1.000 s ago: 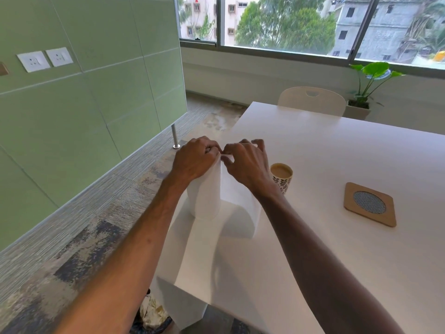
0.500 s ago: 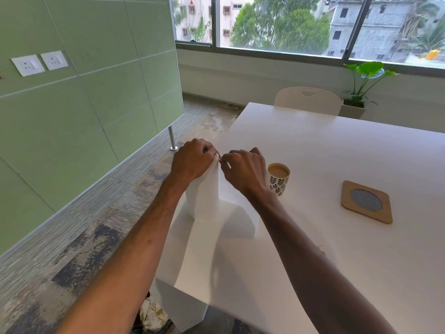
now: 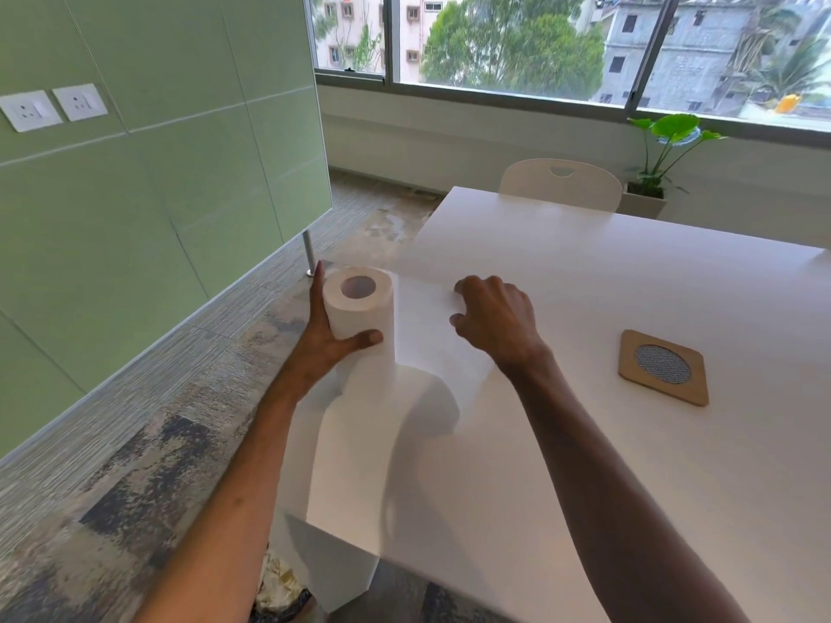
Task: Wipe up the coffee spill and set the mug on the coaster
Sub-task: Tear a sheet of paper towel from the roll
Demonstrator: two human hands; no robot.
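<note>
Gripping an upright paper towel roll (image 3: 359,308) with left hand (image 3: 330,341), right hand (image 3: 497,321) pinching its loose sheet (image 3: 422,303), coaster (image 3: 662,366) to that hand's right.

We note two bare hands, the left hand (image 3: 332,339) and the right hand (image 3: 494,321). The left forearm (image 3: 252,465) and right forearm (image 3: 607,465) run uncovered to the bottom edge of the view. Both are lean, faint tendon ridges near the wrists. The left thumbnail (image 3: 373,338) is short. The right hand shows its back and knuckles.
</note>
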